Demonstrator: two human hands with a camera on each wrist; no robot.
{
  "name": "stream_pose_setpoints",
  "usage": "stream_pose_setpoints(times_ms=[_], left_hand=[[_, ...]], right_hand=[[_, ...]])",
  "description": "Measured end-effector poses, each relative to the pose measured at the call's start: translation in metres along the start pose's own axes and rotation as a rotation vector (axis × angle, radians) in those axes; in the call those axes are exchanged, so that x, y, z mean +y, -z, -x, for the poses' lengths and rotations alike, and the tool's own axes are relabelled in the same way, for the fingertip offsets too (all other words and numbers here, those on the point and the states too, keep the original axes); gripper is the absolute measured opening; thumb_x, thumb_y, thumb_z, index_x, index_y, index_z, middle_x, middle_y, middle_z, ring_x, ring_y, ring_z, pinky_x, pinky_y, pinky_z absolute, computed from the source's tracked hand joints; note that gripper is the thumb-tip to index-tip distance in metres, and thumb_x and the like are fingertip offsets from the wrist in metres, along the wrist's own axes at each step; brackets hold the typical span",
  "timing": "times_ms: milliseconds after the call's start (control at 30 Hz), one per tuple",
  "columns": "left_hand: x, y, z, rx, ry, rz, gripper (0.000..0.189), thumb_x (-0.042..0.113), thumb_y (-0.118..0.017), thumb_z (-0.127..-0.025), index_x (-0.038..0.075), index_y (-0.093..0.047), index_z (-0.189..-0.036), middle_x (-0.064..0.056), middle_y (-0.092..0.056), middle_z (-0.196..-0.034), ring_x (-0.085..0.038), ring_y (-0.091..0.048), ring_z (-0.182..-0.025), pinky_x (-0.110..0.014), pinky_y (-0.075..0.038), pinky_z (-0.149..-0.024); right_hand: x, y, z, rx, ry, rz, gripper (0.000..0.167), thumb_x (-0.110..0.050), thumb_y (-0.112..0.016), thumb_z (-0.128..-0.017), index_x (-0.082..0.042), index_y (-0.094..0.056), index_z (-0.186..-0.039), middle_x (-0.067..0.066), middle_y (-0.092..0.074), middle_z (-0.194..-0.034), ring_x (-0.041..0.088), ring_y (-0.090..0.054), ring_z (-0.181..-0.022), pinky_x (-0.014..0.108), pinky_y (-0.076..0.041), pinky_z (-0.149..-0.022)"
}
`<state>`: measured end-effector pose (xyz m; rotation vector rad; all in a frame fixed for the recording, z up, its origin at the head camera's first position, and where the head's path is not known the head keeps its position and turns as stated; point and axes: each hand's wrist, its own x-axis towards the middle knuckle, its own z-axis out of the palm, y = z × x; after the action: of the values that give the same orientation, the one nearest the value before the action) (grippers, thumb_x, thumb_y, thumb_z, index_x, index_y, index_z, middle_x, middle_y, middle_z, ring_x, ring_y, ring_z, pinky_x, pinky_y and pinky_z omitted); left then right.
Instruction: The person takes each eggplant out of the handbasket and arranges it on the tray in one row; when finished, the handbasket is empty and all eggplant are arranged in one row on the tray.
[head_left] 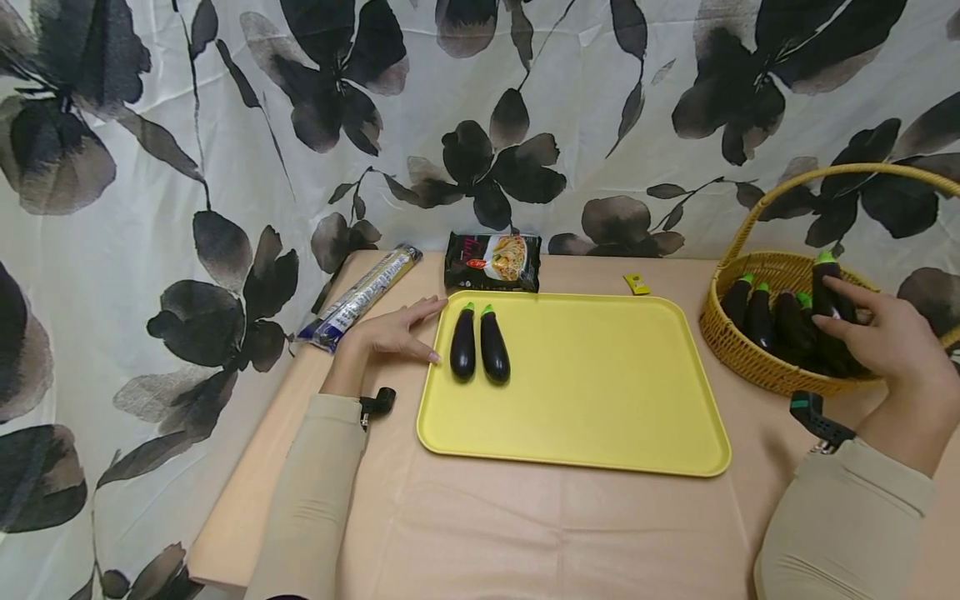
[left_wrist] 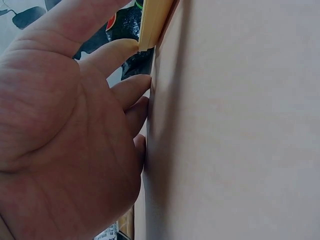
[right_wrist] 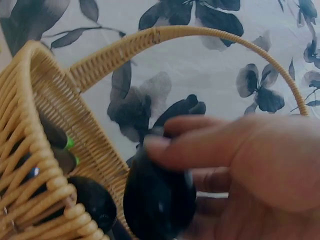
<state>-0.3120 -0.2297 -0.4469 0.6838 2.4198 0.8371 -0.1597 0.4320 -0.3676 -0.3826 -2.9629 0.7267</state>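
Observation:
My right hand (head_left: 896, 337) grips an eggplant (head_left: 827, 287) by its sides, raised upright over the wicker basket (head_left: 780, 379). In the right wrist view the thumb lies across that dark eggplant (right_wrist: 159, 200), with other fingers behind it. Several more eggplants (head_left: 760, 317) lie in the basket, partly hidden by its rim and my hand. Two eggplants (head_left: 495, 346) rest side by side on the left part of the yellow tray (head_left: 600, 383), green ends toward the back. At the tray's left edge my left hand (head_left: 393, 333) rests with spread fingers, touching the rim.
A black noodle packet (head_left: 492, 262) stands behind the tray. Left of it lies a long silver-and-blue package (head_left: 363, 298). A small yellow sachet (head_left: 637, 284) sits behind the tray's right half. The basket's tall handle (head_left: 750, 221) arches above it, before a floral curtain (head_left: 592, 100).

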Motion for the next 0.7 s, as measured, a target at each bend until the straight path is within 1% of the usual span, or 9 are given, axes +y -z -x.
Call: stream_pose_setpoints(times_ms=[33, 67, 233, 333, 433, 533, 633, 700], left_hand=[[0.0, 0.0, 0.0, -0.002, 0.002, -0.003, 0.116, 0.042, -0.091, -0.078, 0.027, -0.02, -0.168, -0.005, -0.001, -0.177, -0.033, 0.007, -0.163, -0.061, 0.008, -0.129], [0.0, 0.001, 0.0, -0.003, 0.004, -0.006, 0.116, 0.043, -0.091, -0.078, 0.028, -0.019, -0.168, -0.005, -0.001, -0.177, -0.032, 0.007, -0.163, -0.061, 0.008, -0.129], [0.001, 0.002, -0.001, -0.01, 0.019, -0.014, 0.118, 0.048, -0.091, -0.077, 0.031, -0.018, -0.168, -0.002, 0.0, -0.177, -0.029, 0.007, -0.163, -0.059, 0.006, -0.13], [0.001, 0.001, 0.0, -0.011, 0.024, -0.014, 0.119, 0.048, -0.091, -0.077, 0.031, -0.018, -0.168, -0.002, 0.0, -0.177, -0.029, 0.007, -0.164, -0.059, 0.006, -0.13], [0.002, 0.001, 0.001, -0.012, 0.021, -0.014, 0.119, 0.047, -0.091, -0.077, 0.029, -0.018, -0.169, -0.004, 0.0, -0.177, -0.03, 0.007, -0.164, -0.059, 0.007, -0.13], [0.001, 0.002, 0.001, -0.013, 0.02, -0.014, 0.12, 0.048, -0.091, -0.077, 0.029, -0.017, -0.169, -0.004, 0.0, -0.177, -0.029, 0.007, -0.164, -0.059, 0.007, -0.13], [0.001, 0.002, 0.0, -0.011, 0.026, -0.016, 0.12, 0.05, -0.091, -0.076, 0.03, -0.017, -0.169, -0.003, 0.0, -0.178, -0.028, 0.007, -0.164, -0.059, 0.006, -0.13], [0.001, 0.002, 0.0, -0.008, 0.029, -0.013, 0.12, 0.05, -0.091, -0.076, 0.031, -0.018, -0.168, -0.002, 0.0, -0.177, -0.029, 0.007, -0.164, -0.06, 0.005, -0.13]], right_hand=[[-0.002, 0.0, 0.0, 0.019, 0.005, -0.016, 0.066, -0.031, -0.05, -0.11, -0.012, -0.019, -0.166, 0.018, -0.043, -0.078, 0.033, -0.044, -0.068, 0.04, -0.042, -0.054], [-0.005, 0.0, 0.0, 0.033, 0.007, -0.028, 0.066, -0.032, -0.051, -0.11, -0.013, -0.02, -0.166, 0.012, -0.036, -0.075, 0.027, -0.039, -0.064, 0.035, -0.035, -0.052], [-0.012, -0.001, 0.001, 0.06, 0.02, -0.075, 0.068, -0.037, -0.051, -0.11, -0.016, -0.02, -0.166, 0.012, -0.036, -0.08, 0.026, -0.037, -0.069, 0.033, -0.034, -0.052], [-0.014, -0.002, 0.001, 0.071, 0.035, -0.093, 0.069, -0.041, -0.053, -0.108, -0.018, -0.022, -0.166, 0.012, -0.036, -0.081, 0.026, -0.037, -0.071, 0.033, -0.033, -0.053], [-0.018, -0.003, 0.001, 0.073, 0.046, -0.108, 0.07, -0.043, -0.053, -0.107, -0.023, -0.021, -0.166, 0.012, -0.036, -0.083, 0.026, -0.037, -0.073, 0.033, -0.033, -0.053], [-0.023, -0.003, 0.002, 0.066, 0.063, -0.104, 0.067, -0.043, -0.051, -0.109, -0.026, -0.021, -0.166, 0.015, -0.038, -0.092, 0.028, -0.037, -0.076, 0.034, -0.033, -0.053], [-0.029, -0.003, 0.002, 0.063, 0.097, -0.11, 0.064, -0.04, -0.051, -0.109, -0.026, -0.024, -0.166, 0.023, -0.04, -0.109, 0.029, -0.036, -0.08, 0.033, -0.033, -0.053], [-0.034, -0.003, 0.002, 0.064, 0.106, -0.121, 0.064, -0.04, -0.052, -0.109, -0.027, -0.025, -0.166, 0.022, -0.039, -0.116, 0.028, -0.037, -0.081, 0.032, -0.034, -0.053]])
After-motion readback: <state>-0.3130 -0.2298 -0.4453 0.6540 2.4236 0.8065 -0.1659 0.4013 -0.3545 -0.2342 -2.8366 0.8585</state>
